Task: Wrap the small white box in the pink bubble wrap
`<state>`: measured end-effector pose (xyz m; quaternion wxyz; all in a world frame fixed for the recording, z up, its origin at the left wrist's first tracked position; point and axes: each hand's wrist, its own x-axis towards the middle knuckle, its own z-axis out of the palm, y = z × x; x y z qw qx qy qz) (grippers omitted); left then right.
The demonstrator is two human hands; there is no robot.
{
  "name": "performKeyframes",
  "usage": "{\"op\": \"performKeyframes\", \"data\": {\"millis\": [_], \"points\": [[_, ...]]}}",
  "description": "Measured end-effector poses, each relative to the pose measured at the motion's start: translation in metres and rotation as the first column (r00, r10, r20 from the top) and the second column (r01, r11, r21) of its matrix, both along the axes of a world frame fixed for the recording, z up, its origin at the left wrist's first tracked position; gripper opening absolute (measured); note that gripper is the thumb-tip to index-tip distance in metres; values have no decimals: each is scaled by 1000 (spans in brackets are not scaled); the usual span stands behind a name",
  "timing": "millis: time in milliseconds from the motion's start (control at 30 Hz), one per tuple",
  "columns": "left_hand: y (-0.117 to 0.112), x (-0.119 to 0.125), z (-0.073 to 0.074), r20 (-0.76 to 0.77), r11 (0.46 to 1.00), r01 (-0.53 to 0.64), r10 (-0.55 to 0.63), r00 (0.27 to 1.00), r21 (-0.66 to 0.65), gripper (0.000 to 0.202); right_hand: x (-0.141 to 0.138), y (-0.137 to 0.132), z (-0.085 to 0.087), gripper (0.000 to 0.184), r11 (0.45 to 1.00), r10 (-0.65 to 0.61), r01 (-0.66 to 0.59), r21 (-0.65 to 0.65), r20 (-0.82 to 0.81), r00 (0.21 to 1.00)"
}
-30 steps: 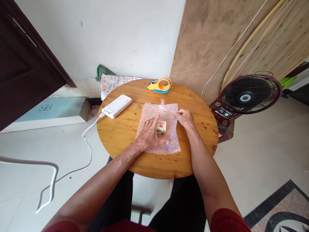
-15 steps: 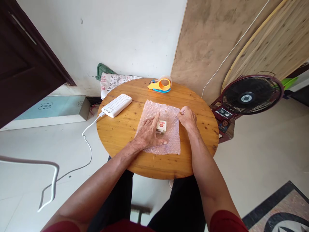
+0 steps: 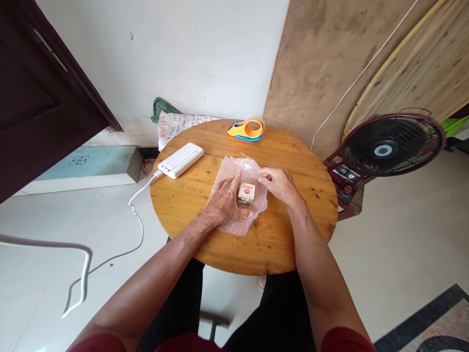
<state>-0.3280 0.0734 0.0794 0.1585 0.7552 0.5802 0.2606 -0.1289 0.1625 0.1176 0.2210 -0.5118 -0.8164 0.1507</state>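
The small box (image 3: 246, 193) lies uncovered on the bubble wrap (image 3: 231, 170), the left hand (image 3: 224, 203) spread open on the wrap at the box's left, while at the box's right the right hand (image 3: 280, 185) pinches the wrap's lifted edge, so the folding seems begun but not finished.

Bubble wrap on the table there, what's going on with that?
A person is handling the bubble wrap with both hands. The left hand lies spread on it, right beside a small box, while the right hand pinches its right side, which curls up. The box sits on the wrap with its top uncovered. Farther back on the table are a tape dispenser and, to the left, a power bank.
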Motion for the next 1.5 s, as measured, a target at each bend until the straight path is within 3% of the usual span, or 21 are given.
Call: {"op": "performKeyframes", "data": {"millis": [100,200,267,367,467,567,633,767,933,1067,1133,1233,1300,1333,1433,1500], "points": [[1,0,-1,-1,999,5,-4,1000,35,116,-10,-8,3,23,993,0,-1,116,6,1000],[2,0,-2,-4,998,3,-3,1000,59,114,-14,-13,6,18,989,-11,31,143,-144,990],[2,1,-3,-8,997,-23,23,1000,69,115,-15,-16,8,12,992,76,-43,122,-285,956],[3,1,-5,-16,997,-36,37,999,64,118,-19,-23,13,14,962,274,-258,94,-377,885],[4,0,-6,-10,999,-36,36,999,40,116,-25,-29,15,22,884,465,-454,110,-290,836],[5,0,-6,4,998,-47,47,999,34,115,-28,-32,17,48,857,514,-509,72,-93,853],[5,0,-5,4,999,-40,40,999,30,118,-27,-32,18,53,882,471,-471,10,3,882],[3,0,-2,-48,999,-37,37,998,5,117,-24,-33,21,31,918,394,-390,-70,62,917],[1,0,0,-140,999,-12,19,990,45,102,-12,-31,31,38,957,260,-288,-45,-317,912],[1,-2,-3,-185,998,9,4,983,70,101,8,-15,32,44,996,18,27,84,-487,873],[1,-3,-5,-203,998,14,-1,979,63,101,18,-4,27,45,976,-147,202,85,-428,891],[0,-3,-5,-218,998,22,-11,976,51,99,29,8,18,41,917,-399,400,-7,-78,914],[0,-3,-4,-222,999,27,-17,975,42,97,31,12,12,40,901,-426,433,-32,131,895],[-1,-3,-4,-223,999,29,-19,975,39,96,31,12,11,43,908,-412,420,-12,161,897],[-2,-2,-1,-220,998,41,-29,975,48,91,26,8,11,46,922,-355,356,149,-38,934],[-2,-1,1,-223,997,50,-35,974,64,89,22,0,17,34,934,-261,310,178,-254,931]]}}
